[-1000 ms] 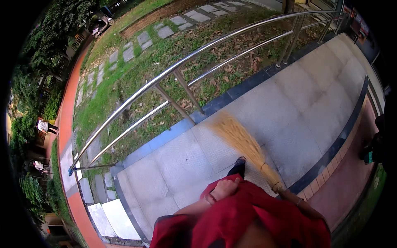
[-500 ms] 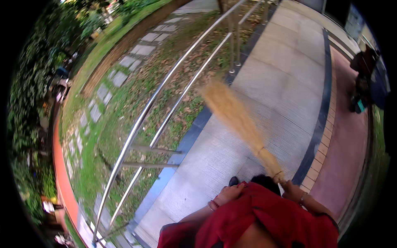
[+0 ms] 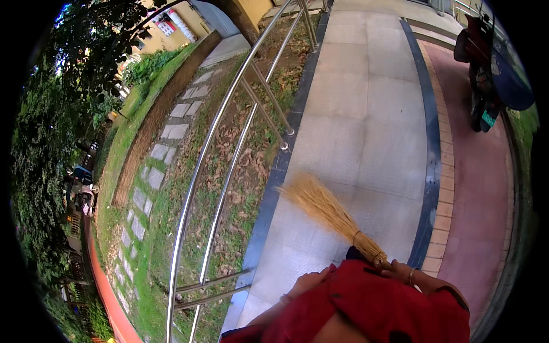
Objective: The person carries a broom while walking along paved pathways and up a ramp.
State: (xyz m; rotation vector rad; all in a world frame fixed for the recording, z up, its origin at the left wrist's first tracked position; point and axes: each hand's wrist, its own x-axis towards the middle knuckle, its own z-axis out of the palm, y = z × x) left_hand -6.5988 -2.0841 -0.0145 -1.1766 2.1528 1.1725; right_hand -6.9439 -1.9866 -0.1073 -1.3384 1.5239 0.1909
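Note:
A straw broom (image 3: 325, 207) slants across the paved ramp, its tan bristles spread toward the upper left and bound with ties near the handle. My right hand (image 3: 398, 271), with a bracelet at the wrist, is closed round the short handle end. My left hand (image 3: 311, 281) lies against the front of my red garment (image 3: 372, 297); its fingers are mostly hidden, so I cannot tell how they are held. The bristle tips are over the pale grey paving (image 3: 337, 154), close to the dark stone edging on the left.
A metal handrail (image 3: 209, 146) runs along the left side of the ramp. Beyond it are grass, fallen leaves (image 3: 243, 171) and stepping stones (image 3: 155, 178). Dark edging (image 3: 432, 166) and a reddish strip (image 3: 477, 194) border the right, where a parked scooter (image 3: 479, 74) stands.
The broom was blurred by motion and is now sharper, with its bristles lower in view and nearer to me. The view has shifted along the ramp. My right hand keeps its hold.

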